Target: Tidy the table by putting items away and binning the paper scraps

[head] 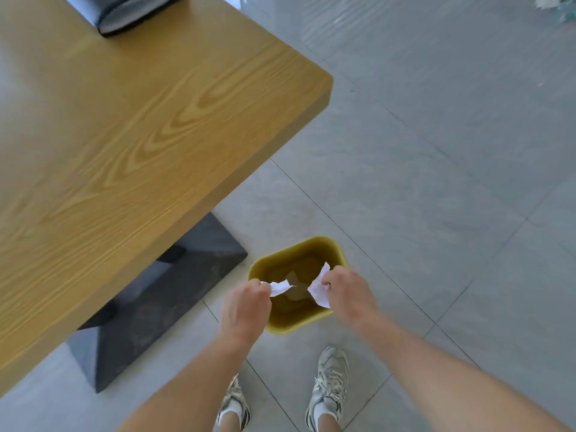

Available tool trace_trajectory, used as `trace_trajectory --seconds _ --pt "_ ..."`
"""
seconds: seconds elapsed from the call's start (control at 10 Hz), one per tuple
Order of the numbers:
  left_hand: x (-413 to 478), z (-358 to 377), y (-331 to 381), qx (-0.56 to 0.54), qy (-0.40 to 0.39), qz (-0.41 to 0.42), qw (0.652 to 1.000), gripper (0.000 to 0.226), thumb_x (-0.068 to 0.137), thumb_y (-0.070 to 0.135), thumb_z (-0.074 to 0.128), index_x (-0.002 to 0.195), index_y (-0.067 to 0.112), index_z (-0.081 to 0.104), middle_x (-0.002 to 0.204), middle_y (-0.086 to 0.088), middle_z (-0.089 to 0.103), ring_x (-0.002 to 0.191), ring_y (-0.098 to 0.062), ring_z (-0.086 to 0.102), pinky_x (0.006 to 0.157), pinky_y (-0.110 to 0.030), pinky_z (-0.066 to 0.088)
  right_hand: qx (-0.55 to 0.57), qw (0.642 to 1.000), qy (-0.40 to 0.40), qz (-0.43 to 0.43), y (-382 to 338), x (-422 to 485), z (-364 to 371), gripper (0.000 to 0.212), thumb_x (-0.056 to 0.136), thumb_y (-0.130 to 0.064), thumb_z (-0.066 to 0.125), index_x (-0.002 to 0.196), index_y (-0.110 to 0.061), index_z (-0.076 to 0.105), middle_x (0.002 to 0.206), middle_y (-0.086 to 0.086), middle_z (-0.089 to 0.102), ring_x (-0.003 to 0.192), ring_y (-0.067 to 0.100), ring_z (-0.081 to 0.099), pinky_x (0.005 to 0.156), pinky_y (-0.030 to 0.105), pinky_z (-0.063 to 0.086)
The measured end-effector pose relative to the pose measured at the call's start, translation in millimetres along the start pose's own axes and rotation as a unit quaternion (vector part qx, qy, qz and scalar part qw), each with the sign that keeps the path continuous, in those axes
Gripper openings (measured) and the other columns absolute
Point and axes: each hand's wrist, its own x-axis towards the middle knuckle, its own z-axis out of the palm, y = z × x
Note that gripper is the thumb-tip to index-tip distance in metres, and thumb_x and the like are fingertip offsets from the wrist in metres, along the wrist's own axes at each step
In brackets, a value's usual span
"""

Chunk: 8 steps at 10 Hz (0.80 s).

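Note:
A small yellow bin (314, 243) stands on the grey tiled floor beside the table's corner. Both my hands hover over its open top. My left hand (246, 304) pinches a small torn white paper scrap (279, 287). My right hand (347, 291) pinches a larger white paper scrap (319, 288). The two scraps are apart, with a gap between them. More paper pieces (294, 289) lie at the bottom of the bin.
The wooden table (124, 135) fills the left, its corner reaching toward the bin; a dark pouch-like object (131, 14) lies at its far end. The table's black base (162, 294) sits left of the bin. My feet in grey sneakers (332, 381) stand just behind it.

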Motion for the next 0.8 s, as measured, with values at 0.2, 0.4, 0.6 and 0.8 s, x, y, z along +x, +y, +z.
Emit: trace_trajectory --seconds 0.2,0.4,0.6,0.8 --pt "25 53 7 0.004 -0.028 0.008 1.0 0.026 0.098 0.016 0.047 0.111 0.015 0.07 0.088 0.0 0.066 0.066 -0.016 0.049 0.057 -0.028 0.041 -0.01 0.999 -0.027 0.015 27 32 36 0.027 0.091 -0.004 0.053 0.11 -0.012 0.07 0.11 0.009 0.063 0.101 0.028 0.06 0.078 0.032 0.046" --pt "39 87 18 -0.004 -0.047 0.022 0.999 0.026 0.097 0.015 0.052 0.119 0.016 0.067 0.1 -0.001 0.068 0.076 -0.013 0.054 0.063 -0.025 0.047 -0.005 0.999 -0.023 0.034 40 57 63 0.034 0.093 -0.005 0.053 0.121 -0.019 0.067 0.114 0.008 0.06 0.105 0.027 0.058 0.082 0.032 0.048" --pt "39 91 14 -0.021 -0.037 0.026 0.999 0.023 0.1 0.023 0.049 0.117 0.024 0.065 0.096 0.005 0.061 0.08 -0.011 0.05 0.069 -0.02 0.044 -0.014 0.999 0.015 0.028 36 64 74 0.026 0.095 -0.018 0.054 0.119 -0.023 0.064 0.111 0.003 0.058 0.105 0.023 0.048 0.077 0.032 0.046" --pt "32 81 12 -0.051 -0.024 0.008 0.998 0.027 0.1 0.021 0.04 0.116 0.026 0.061 0.092 0.007 0.054 0.078 -0.011 0.047 0.068 -0.021 0.039 0.029 0.999 0.025 0.038 33 61 67 0.025 0.098 -0.016 0.049 0.117 -0.023 0.065 0.111 0.001 0.059 0.106 0.022 0.049 0.08 0.035 0.05"
